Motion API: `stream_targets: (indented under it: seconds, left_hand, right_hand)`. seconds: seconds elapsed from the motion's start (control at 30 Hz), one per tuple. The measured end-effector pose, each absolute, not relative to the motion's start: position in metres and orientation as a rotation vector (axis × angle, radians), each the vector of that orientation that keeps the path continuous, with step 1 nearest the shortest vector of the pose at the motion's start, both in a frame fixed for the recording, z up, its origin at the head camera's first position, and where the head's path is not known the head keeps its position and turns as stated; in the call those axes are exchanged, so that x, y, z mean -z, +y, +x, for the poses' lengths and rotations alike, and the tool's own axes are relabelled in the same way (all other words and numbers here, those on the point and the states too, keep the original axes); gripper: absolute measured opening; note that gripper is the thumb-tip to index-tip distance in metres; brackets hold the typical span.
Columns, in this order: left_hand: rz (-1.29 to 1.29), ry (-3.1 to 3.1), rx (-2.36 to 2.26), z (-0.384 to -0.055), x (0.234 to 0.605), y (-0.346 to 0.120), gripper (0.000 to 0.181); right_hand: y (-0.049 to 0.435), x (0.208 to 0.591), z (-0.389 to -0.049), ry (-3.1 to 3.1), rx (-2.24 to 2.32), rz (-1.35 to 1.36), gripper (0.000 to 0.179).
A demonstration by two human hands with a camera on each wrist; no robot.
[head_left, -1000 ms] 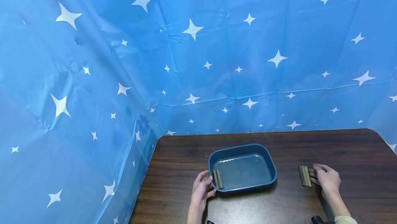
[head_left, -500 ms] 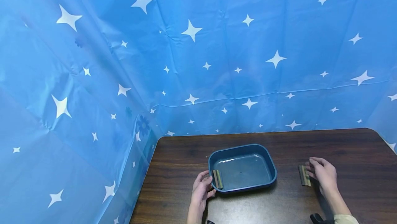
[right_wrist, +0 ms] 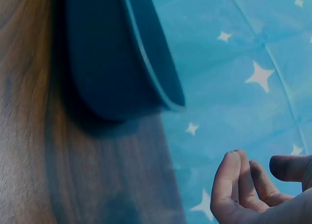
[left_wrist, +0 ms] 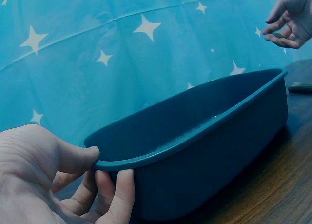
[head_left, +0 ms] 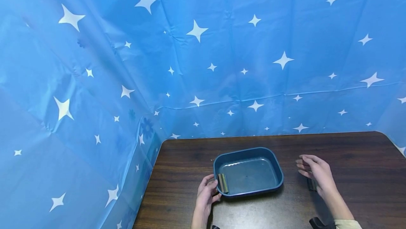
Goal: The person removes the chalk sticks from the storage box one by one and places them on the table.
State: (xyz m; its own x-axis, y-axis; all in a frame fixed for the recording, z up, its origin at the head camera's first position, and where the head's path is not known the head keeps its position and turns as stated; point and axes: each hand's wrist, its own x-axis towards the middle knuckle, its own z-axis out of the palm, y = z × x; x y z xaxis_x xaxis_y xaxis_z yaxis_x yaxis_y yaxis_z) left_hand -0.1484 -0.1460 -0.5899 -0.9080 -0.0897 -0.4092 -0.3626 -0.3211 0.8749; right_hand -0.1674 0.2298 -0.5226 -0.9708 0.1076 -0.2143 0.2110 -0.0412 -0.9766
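Left hand (head_left: 206, 194): held low at the near left corner of the blue tub (head_left: 248, 176), forearm coming up from the bottom edge of the head view. The left wrist view shows its thumb along the rim and bent fingers against the outer wall just below; the grip is closed on the tub's edge.

Right hand (head_left: 319, 173): raised off the dark wooden table (head_left: 364, 172), to the right of the tub and apart from it. Forearm slants up and leftward from a pale sleeve (head_left: 348, 224); fingers point left, toward the tub. Fingers are loosely bent, and the right wrist view shows the thumb standing off from them with a gap between. Nothing is seen in the grasp.

Sticks: one small bunch (head_left: 223, 183) lies inside the tub at its left end, beside the left hand. A second bunch (head_left: 312, 185) lies on the table, partly covered by the right hand in the head view; the count cannot be told.

Compared with one second ago: the right hand has shifted left and slightly farther from the person, from the right side of the table bunch to a position across it, hiding sticks that were in plain sight. Left hand, tub and the sticks inside show no noticeable change.
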Motion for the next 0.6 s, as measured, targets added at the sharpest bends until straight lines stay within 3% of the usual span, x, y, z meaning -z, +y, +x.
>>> stream_targets:
  seconds: [0.6]
  left_hand:
    - [-0.591,1.706,-2.339,-0.148,0.592,-0.148,0.038]
  right_hand:
    - [0.173,0.516,-0.175,2.109,2.056,0.216,0.046]
